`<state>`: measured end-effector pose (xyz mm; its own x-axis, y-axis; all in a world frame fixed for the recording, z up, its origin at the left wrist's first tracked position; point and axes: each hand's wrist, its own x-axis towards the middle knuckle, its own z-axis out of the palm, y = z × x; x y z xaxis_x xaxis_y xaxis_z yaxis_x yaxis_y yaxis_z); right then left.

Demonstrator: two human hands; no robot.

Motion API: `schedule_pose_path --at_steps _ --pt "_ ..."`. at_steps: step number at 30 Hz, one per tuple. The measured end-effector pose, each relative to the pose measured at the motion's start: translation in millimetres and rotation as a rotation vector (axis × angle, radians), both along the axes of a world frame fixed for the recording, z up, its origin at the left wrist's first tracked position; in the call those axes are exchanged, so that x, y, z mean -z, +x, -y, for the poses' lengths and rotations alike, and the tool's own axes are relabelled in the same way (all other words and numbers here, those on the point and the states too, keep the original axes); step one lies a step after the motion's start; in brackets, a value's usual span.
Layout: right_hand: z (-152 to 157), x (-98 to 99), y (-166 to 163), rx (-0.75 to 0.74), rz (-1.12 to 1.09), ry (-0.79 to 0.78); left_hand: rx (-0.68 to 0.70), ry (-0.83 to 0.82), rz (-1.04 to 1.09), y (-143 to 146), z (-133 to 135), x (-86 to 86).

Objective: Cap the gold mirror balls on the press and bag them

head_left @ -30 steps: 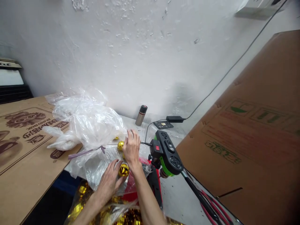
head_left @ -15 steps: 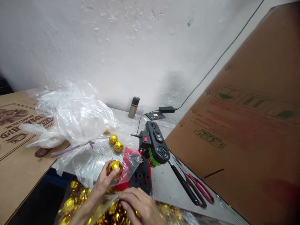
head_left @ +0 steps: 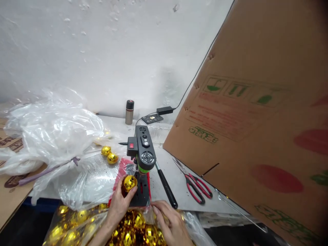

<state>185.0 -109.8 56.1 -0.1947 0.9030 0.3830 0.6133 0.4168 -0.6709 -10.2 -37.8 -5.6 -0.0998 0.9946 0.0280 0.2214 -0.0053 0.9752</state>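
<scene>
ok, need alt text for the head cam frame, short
A person's left hand holds a gold mirrored ball against the base of a small black-and-green bench machine, while the right hand rests on a clear plastic bag of gold balls. Red-handled scissors lie on the white table beside a large leaning cardboard sheet.

Large cardboard box (head_left: 256, 112): green handling symbols in framed panels near its top; below them reddish printed lines and a green line of characters, too blurred to read.
Cardboard sheet at left edge (head_left: 10, 177): part of a dark brown printed emblem, not legible.
Black machine (head_left: 143, 150): a red switch and round buttons, with no lettering that can be read.
</scene>
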Motion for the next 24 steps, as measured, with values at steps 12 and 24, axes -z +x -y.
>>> schedule_pose_path --at_steps 12,24 --pt "-6.6 -24.9 -5.8 0.103 -0.212 0.137 0.117 0.421 -0.444 -4.8 -3.9 19.0" --pt "-22.1 -53.6 -7.8 0.303 -0.153 0.383 0.27 0.31 -0.505 4.1 -23.8 2.7"
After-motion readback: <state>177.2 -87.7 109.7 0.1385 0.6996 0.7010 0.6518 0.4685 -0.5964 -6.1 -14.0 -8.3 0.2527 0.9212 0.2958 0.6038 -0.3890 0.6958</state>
